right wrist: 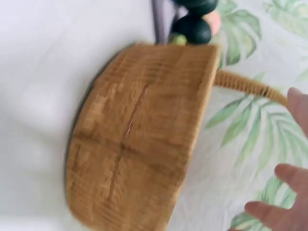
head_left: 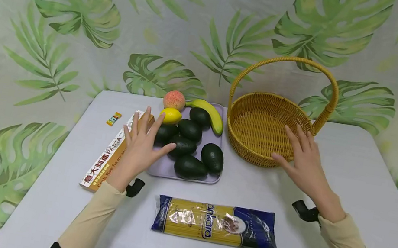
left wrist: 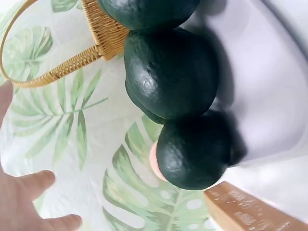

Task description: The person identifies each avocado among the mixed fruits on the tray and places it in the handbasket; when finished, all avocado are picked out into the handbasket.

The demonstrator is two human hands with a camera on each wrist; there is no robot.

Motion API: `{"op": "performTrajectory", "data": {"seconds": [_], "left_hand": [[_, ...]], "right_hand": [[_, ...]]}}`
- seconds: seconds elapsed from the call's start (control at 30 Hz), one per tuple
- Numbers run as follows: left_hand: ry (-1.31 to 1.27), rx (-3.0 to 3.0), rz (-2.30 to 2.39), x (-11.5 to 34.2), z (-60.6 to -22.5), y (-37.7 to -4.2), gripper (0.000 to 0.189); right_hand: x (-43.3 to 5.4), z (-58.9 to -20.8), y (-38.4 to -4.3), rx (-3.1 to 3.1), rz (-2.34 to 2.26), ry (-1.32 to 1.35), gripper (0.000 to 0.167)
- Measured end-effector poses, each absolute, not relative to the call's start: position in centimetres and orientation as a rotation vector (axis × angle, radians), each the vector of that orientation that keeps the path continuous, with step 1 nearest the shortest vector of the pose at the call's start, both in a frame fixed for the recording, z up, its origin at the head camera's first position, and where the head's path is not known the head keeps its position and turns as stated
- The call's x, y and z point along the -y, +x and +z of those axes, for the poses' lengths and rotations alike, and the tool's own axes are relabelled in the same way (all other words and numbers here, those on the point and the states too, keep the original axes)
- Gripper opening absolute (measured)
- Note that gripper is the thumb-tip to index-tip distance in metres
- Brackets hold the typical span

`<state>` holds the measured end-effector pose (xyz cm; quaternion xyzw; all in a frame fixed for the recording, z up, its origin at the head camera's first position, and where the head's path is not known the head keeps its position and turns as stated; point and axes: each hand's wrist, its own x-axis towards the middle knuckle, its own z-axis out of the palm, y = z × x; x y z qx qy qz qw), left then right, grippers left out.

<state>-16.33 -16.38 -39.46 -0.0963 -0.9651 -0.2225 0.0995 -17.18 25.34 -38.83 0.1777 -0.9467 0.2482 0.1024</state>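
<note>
My left hand (head_left: 141, 145) hovers with spread fingers over the left side of a lilac tray (head_left: 189, 181), between it and a pasta box (head_left: 103, 160). On the tray lie several dark green avocados (head_left: 212, 158), a banana (head_left: 210, 113), a lemon (head_left: 171, 116) and a peach (head_left: 174, 99). My right hand (head_left: 304, 166), fingers spread, is at the front right rim of an upright wicker basket (head_left: 253, 153) with a tall arched handle. Neither hand grips anything. In the left wrist view the avocados (left wrist: 171, 72) show close up beside the left fingers.
A blue and yellow pack of spaghetti (head_left: 218, 223) lies flat near the front of the white table (head_left: 362, 212). A small wrapped candy (head_left: 113, 119) lies left of the pasta box. Behind the table hangs a leaf-patterned cloth (head_left: 154, 15).
</note>
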Motion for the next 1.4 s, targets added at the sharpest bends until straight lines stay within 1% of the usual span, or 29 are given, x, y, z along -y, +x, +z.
{"op": "performTrajectory", "data": {"seconds": [0.2,0.47,0.57,0.67,0.77,0.9,1.07,1.27,1.4], "left_hand": [[-0.332,2.771,-1.018,17.8,-40.4,-15.8,0.087],[-0.225,2.697,-1.572,19.4,-43.1,-14.5,0.085],[-0.235,2.631,-1.793,19.7,-44.0,-14.0,0.085],[-0.207,2.618,-1.949,19.6,-44.0,-13.5,0.086],[-0.207,2.644,-1.976,19.7,-45.1,-13.6,0.089],[-0.218,2.716,-1.901,20.0,-47.0,-14.2,0.094],[-0.225,2.729,-1.867,20.0,-47.6,-14.6,0.096],[-0.278,2.754,-1.73,19.9,-48.1,-14.8,0.097],[-0.283,2.751,-1.7,20.0,-48.4,-14.8,0.097]], "right_hand": [[-23.0,-38.4,-17.8,2.721,1.071,0.715,0.075],[-19.4,-38.9,-18.7,2.657,1.613,0.91,0.066],[-18.2,-39.2,-19.2,2.697,1.708,0.978,0.064],[-17.2,-39.3,-19.6,2.763,1.655,1.044,0.063],[-16.4,-39.4,-20.1,2.858,1.59,1.08,0.063],[-15.3,-39.9,-20.8,2.97,1.557,1.131,0.067],[-14.1,-40.7,-21.7,3.046,1.489,1.184,0.067],[-12.9,-41.8,-22.3,3.034,1.22,1.289,0.063],[-12.5,-42.1,-22.2,3.006,1.138,1.267,0.06]]}}
